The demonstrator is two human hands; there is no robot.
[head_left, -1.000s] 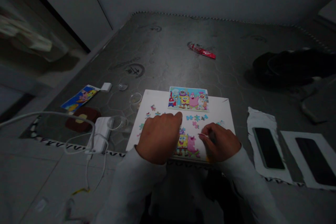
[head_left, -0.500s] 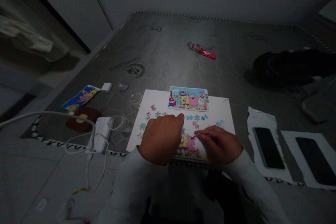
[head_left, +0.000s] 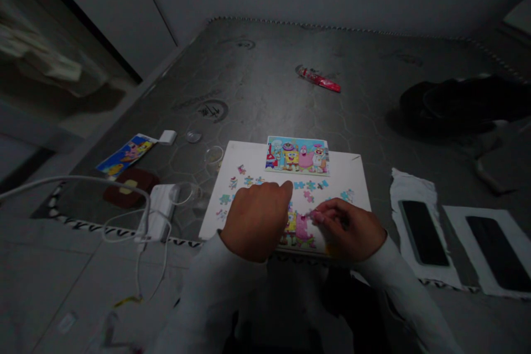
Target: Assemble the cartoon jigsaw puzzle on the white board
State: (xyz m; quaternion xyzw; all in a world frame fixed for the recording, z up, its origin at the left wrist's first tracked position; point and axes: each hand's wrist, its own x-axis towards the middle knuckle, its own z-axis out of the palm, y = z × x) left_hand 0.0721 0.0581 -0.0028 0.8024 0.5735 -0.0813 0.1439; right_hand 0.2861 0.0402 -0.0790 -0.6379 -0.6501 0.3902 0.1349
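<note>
Joined puzzle section [head_left: 304, 230]: near edge of the white board [head_left: 347, 170], between the hands; left part hidden, long axis unconfirmed. Right hand [head_left: 347, 229], over the board's right half, has fingertips at the section's upper right, apparently pinching a small piece [head_left: 309, 214]. Left hand [head_left: 258, 221], board's left half: knuckles up, grip indeterminable.
</note>
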